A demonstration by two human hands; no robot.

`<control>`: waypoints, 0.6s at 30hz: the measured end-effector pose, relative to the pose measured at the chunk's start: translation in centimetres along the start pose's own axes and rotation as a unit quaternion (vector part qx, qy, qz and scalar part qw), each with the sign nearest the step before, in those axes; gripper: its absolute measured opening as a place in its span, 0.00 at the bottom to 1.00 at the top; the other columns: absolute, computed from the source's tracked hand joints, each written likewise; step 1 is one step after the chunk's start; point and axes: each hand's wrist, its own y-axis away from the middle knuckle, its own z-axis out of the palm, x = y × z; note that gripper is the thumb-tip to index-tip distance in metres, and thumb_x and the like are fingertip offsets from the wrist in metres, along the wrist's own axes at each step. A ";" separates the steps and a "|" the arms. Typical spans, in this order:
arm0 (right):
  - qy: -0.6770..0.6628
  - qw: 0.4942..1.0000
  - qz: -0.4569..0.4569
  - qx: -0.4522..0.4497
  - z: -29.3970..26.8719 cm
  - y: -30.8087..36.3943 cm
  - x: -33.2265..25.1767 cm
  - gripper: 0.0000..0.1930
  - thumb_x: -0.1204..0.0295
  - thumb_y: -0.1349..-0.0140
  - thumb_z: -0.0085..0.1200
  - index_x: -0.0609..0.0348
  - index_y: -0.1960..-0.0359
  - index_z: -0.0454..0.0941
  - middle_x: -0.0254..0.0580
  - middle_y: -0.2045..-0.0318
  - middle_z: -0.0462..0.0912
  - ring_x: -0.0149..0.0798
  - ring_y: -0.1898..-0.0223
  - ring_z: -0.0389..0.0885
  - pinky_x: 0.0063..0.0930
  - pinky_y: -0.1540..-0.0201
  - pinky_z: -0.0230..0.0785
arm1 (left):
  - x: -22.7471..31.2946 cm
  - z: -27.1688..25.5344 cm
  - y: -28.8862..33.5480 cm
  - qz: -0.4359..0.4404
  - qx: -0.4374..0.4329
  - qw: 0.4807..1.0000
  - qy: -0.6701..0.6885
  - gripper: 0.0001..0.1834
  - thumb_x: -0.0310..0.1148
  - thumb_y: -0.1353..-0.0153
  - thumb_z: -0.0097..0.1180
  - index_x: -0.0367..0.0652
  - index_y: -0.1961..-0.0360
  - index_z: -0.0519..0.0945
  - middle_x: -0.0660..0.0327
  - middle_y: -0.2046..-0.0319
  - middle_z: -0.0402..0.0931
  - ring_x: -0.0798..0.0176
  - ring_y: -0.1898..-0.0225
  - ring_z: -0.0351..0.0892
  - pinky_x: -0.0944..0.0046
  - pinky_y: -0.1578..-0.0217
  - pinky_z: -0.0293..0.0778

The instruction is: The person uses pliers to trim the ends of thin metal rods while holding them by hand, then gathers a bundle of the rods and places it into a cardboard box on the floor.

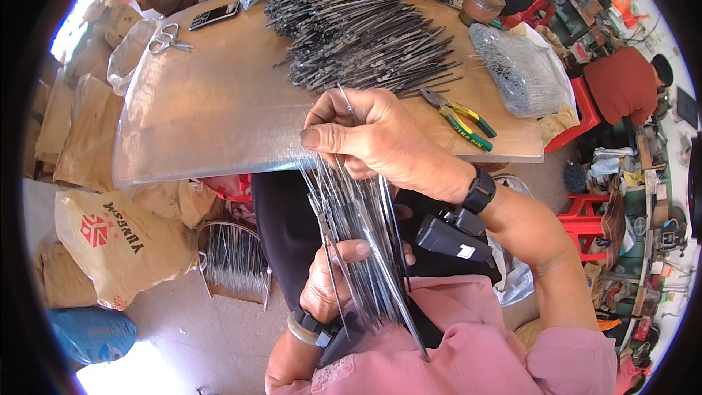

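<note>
A loose bundle of thin dark metal rods (365, 249) stands over my lap, fanned out at the lower end. My left hand (329, 278) is closed around its middle, thumb across the front. At the bundle's upper end my right hand (365, 132) bends its fingers in a pinch, thumb against the forefinger. A short thin wire (347, 101) shows by its forefinger; whether it is gripped there I cannot tell. Just beyond this hand, a large pile of similar dark rods (358, 29) lies on the table. Pliers with yellow and green handles (462, 121) rest to its right.
The brown table (212, 110) bears scissors (170, 40), a phone (214, 16), a jar (481, 4) and plastic bags of rods (515, 69). Two people sit across it; another in red (621, 84) is at right. Beside me on the floor stand sacks (124, 241) and a rod-filled container (235, 256).
</note>
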 end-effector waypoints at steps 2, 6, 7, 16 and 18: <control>-0.009 1.000 -0.020 -0.003 0.2 -0.3 0.7 0.07 0.73 0.37 0.59 0.64 0.68 0.77 0.34 0.80 0.76 0.19 0.84 0.66 0.14 0.84 0.54 | -0.7 -0.5 -0.1 0.003 -0.021 0.998 0.064 0.36 0.32 0.54 0.62 0.29 0.42 0.67 0.43 0.56 0.76 0.48 0.60 0.80 0.54 0.64 0.82; -0.046 0.998 -0.010 -0.035 0.3 -0.4 1.0 0.06 0.73 0.36 0.58 0.64 0.68 0.77 0.33 0.81 0.75 0.19 0.85 0.66 0.14 0.84 0.55 | -1.3 -0.4 0.1 0.044 -0.005 0.999 0.015 0.32 0.32 0.62 0.60 0.35 0.50 0.72 0.49 0.65 0.73 0.52 0.68 0.73 0.59 0.70 0.76; -0.043 0.998 -0.010 -0.034 0.3 -0.5 1.1 0.06 0.73 0.36 0.58 0.64 0.68 0.77 0.33 0.81 0.75 0.20 0.85 0.66 0.14 0.84 0.55 | -1.6 -1.0 -0.3 0.059 -0.005 0.998 0.021 0.32 0.31 0.62 0.59 0.35 0.50 0.72 0.50 0.67 0.72 0.53 0.69 0.72 0.59 0.70 0.73; 0.098 0.988 -0.118 -0.028 -1.2 -2.1 0.4 0.06 0.73 0.39 0.60 0.62 0.71 0.77 0.31 0.80 0.77 0.20 0.80 0.70 0.15 0.79 0.60 | -2.2 -3.3 -0.9 0.097 -0.025 0.994 0.032 0.44 0.63 0.50 0.63 0.36 0.44 0.71 0.50 0.63 0.76 0.53 0.64 0.76 0.57 0.62 0.74; 0.116 0.986 -0.117 -0.022 -1.5 -2.1 0.4 0.07 0.73 0.39 0.61 0.62 0.71 0.77 0.29 0.79 0.76 0.21 0.77 0.71 0.17 0.74 0.63 | -2.4 -3.5 -1.1 0.111 -0.042 0.993 0.007 0.49 0.71 0.49 0.56 0.36 0.43 0.70 0.50 0.63 0.76 0.53 0.64 0.77 0.56 0.61 0.75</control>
